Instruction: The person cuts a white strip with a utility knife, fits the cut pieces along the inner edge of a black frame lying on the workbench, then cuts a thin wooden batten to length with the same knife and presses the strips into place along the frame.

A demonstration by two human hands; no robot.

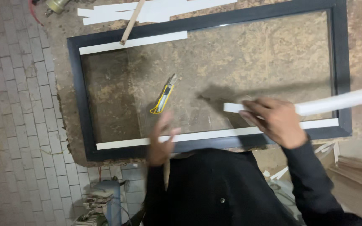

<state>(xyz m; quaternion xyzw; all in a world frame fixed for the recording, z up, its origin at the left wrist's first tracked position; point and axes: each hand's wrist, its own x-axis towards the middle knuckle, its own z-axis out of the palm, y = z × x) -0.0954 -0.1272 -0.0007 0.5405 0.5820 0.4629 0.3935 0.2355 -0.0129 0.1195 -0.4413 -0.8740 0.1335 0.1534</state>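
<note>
I see a white strip held across the near right part of the black frame, running off toward 3 o'clock. Right hand lies over it, fingers curled on the strip. Left hand, blurred, fingers spread loose and holding nothing, hovers at the frame's near edge by a laid white strip. Yellow utility knife lies on the glass at 12 o'clock from that hand.

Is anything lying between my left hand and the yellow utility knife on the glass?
Nothing visible: bare glass separates the left hand from the utility knife. The right hand holds a white strip off to the side.
</note>
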